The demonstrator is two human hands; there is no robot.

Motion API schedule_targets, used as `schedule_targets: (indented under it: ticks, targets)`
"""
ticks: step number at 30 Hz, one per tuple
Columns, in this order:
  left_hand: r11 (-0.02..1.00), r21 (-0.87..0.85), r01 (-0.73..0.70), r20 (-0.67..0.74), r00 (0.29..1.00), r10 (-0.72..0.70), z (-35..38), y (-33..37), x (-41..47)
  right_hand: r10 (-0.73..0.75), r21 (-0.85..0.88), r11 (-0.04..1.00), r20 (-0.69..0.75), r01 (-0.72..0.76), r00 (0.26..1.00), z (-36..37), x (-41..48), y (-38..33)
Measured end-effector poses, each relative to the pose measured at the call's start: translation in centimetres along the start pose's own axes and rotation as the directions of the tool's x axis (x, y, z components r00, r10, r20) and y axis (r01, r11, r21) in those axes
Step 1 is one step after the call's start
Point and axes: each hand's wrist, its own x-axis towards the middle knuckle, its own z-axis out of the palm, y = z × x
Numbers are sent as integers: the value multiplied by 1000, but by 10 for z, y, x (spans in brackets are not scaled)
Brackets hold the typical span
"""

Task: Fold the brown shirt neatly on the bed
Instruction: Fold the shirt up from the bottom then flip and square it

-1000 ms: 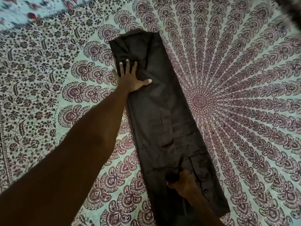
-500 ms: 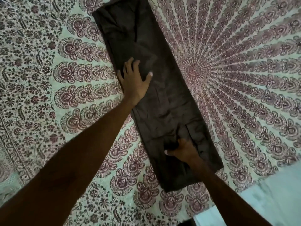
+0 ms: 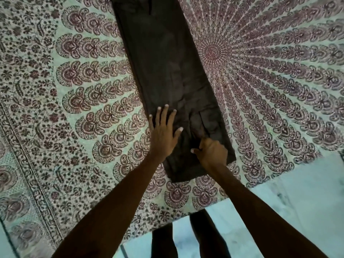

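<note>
Our left hand (image 3: 164, 134) presses flat, fingers spread, on the long folded dark-brown cloth shirt (image 3: 163, 67); right hand (image 3: 211, 152) pinches its fabric.

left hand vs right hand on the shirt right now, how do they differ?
The left hand lies flat with fingers spread; the right hand is curled, pinching a fold. The left hand sits at the brown shirt's left edge, the right hand nearer its right side and closer to the person. Both touch the shirt's near end.
</note>
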Motion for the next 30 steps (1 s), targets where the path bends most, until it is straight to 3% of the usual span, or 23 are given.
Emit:
schedule_targets:
  ticks: [2,4,6,8,10,11,15,18,21,23,26,30]
  targets:
    - [995,-83,62,-79,994,-69,-9,2,-13,-19,61,998,-129,27,992,-11,0,18]
    - [939,-232,254,-122,950,-287,-15,7,-31,2,107,994,-213,22,977,-19,6,43]
    - [736,-398,547,15,806,-591,-16,13,-50,90,116,991,-172,-71,981,-19,17,72]
    - [510,-432,744,230,638,-735,-3,12,-68,124,142,984,-81,-111,989,-17,26,93]
    - [359,-451,817,380,540,-751,10,9,-81,144,279,950,2,-139,990,-20,33,101]
    - [323,-462,826,421,525,-740,14,9,-86,160,331,928,61,-171,985,-24,36,102]
    - [226,-513,828,511,507,-694,19,15,-97,102,310,929,313,-204,944,-27,48,108]
    - [137,-643,753,502,550,-667,17,21,-103,93,397,890,322,-223,942,-26,47,113]
    - [157,-724,672,499,667,-553,5,33,-109,85,530,829,199,-180,976,-24,36,114]
    - [258,-754,604,412,742,-529,-2,35,-113,-68,577,816,25,41,997,-26,27,117]
    - [464,-782,416,257,893,-369,-5,22,-121,-403,373,839,-66,397,913,-35,26,126]
    - [801,-590,102,120,992,-38,0,-9,-123,-569,84,821,42,565,821,-48,48,128]
